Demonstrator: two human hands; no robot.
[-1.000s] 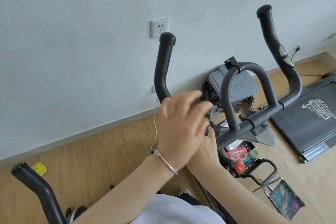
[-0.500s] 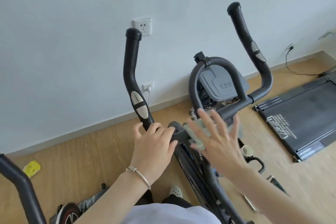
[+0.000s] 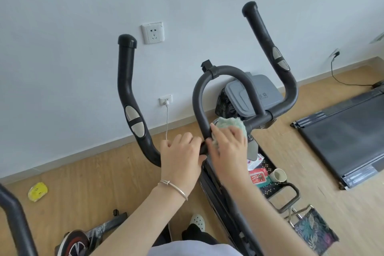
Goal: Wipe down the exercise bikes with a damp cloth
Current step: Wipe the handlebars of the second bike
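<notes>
Wood floor (image 3: 99,183), pale wall (image 3: 62,48), treadmill (image 3: 345,131) at right. Lidded grey bin (image 3: 257,93) by wall. Black tray (image 3: 270,190) holds wipes pack (image 3: 258,176), cup (image 3: 279,175). At exercise bike, left hand (image 3: 180,156) grips handlebar (image 3: 124,81); right hand (image 3: 228,147), fingers flat, presses green cloth (image 3: 230,123) on centre loop.

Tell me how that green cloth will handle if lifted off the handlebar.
Probably floppy: the cloth bunches softly under the right hand. Likely light for its bulk. Its fluffy pile should drag, not slip, on the handlebar.

The right hand (image 3: 228,151) covers most of the cloth (image 3: 230,123); the left hand (image 3: 179,158) hides part of the handlebar (image 3: 148,147). The treadmill (image 3: 351,137) runs off the right edge, and the bin (image 3: 261,91) lettering sits half behind the loop bar (image 3: 199,106).
</notes>
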